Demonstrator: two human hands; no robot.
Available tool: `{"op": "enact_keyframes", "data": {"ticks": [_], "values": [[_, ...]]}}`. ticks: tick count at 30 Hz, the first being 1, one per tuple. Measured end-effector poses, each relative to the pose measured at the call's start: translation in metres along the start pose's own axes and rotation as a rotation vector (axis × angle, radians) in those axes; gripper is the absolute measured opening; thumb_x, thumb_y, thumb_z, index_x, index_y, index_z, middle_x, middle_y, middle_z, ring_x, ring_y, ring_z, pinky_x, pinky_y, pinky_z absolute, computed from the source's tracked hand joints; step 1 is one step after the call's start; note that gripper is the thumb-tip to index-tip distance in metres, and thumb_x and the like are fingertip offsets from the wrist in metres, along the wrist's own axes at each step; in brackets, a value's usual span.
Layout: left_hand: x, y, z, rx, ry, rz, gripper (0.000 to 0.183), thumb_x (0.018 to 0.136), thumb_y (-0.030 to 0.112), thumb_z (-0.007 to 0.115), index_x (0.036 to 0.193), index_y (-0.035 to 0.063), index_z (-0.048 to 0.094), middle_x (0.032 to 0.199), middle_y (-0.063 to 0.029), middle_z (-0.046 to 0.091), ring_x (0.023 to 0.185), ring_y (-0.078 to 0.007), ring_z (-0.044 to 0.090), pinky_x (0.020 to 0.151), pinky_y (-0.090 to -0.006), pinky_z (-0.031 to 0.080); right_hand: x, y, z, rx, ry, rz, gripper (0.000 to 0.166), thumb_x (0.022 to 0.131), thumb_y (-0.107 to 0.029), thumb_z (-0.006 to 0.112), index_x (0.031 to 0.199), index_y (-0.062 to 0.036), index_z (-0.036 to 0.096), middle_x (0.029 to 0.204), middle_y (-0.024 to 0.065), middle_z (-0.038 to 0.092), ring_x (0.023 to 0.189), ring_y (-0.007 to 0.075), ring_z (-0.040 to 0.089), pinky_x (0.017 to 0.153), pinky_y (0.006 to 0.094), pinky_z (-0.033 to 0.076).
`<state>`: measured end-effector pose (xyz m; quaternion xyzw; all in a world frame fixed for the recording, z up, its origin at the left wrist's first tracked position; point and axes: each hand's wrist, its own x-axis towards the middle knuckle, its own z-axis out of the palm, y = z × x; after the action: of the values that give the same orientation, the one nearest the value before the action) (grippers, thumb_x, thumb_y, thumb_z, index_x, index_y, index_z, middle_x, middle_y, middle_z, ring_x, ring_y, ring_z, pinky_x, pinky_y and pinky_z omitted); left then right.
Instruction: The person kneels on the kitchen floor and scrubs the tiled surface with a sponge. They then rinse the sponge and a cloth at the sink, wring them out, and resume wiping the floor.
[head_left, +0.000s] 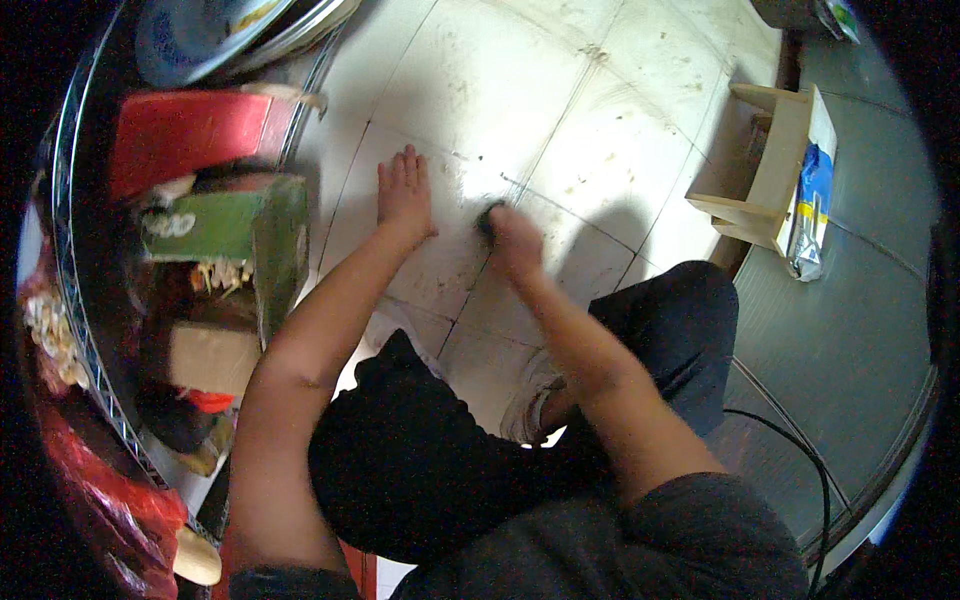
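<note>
My left hand (405, 195) rests palm down on the dirty white floor tiles (442, 90), fingers stretched forward, holding nothing. To its right, my right hand (519, 244) is closed around a small dark object (489, 219), pressed to the floor beside a tile joint. Most of that object is hidden by the fingers, and its exact kind cannot be told. A shiny, wet-looking patch (491, 187) lies just beyond it. Brown smudges and dark specks mark the tiles around both hands. My bent knee (667, 322) in dark trousers is close to my right arm.
A wire shelf rack (71, 277) at left carries a red box (195, 135), a green box (217, 217) and a brown cardboard box (214, 356). Metal basins (180, 45) jut out above. At right stand a wooden organizer (780, 165), a blue-and-yellow packet (811, 202) and a black cable (795, 442).
</note>
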<state>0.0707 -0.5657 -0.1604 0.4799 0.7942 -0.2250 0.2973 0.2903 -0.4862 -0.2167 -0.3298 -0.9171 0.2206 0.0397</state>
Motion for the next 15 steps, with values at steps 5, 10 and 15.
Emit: {"op": "enact_keyframes", "data": {"ticks": [5, 10, 15], "values": [[-0.022, -0.022, 0.021, 0.053, 0.052, 0.001, 0.120, 0.074, 0.053, 0.081, 0.160, 0.0036, 0.014, 0.167, -0.0175, 0.012, 0.152, -0.0320, 0.018, 0.122, -0.0521, 0.018, 0.074, -0.032, -0.031, -0.102, -0.048, 0.075, 0.011, 0.089, -0.014, 0.056, 0.098, -0.0090, 0.059, 0.100, 0.0114, 0.062, 0.093, 0.0346, 0.064, 0.074, 0.0476, 0.054], [0.003, -0.013, 0.067, 0.075, 0.179, -0.067, 0.094, 0.089, 0.034, 0.069, 0.160, 0.0055, 0.014, 0.167, -0.0169, 0.012, 0.152, -0.0344, 0.018, 0.121, -0.0499, 0.023, 0.145, -0.099, 0.024, -0.104, -0.016, -0.120, 0.011, 0.087, -0.016, 0.061, 0.096, -0.0098, 0.061, 0.101, 0.0109, 0.063, 0.092, 0.0333, 0.064, 0.073, 0.0446, 0.056], [0.007, -0.013, 0.061, -0.020, 0.100, -0.012, 0.110, 0.078, 0.025, 0.079, 0.160, 0.0026, 0.010, 0.167, -0.0220, 0.007, 0.152, -0.0408, 0.015, 0.121, -0.0502, 0.024, 0.135, -0.048, 0.001, -0.099, -0.153, -0.244, 0.016, 0.087, -0.015, 0.061, 0.103, -0.0110, 0.062, 0.102, 0.0106, 0.064, 0.099, 0.0336, 0.064, 0.078, 0.0453, 0.055]]}}
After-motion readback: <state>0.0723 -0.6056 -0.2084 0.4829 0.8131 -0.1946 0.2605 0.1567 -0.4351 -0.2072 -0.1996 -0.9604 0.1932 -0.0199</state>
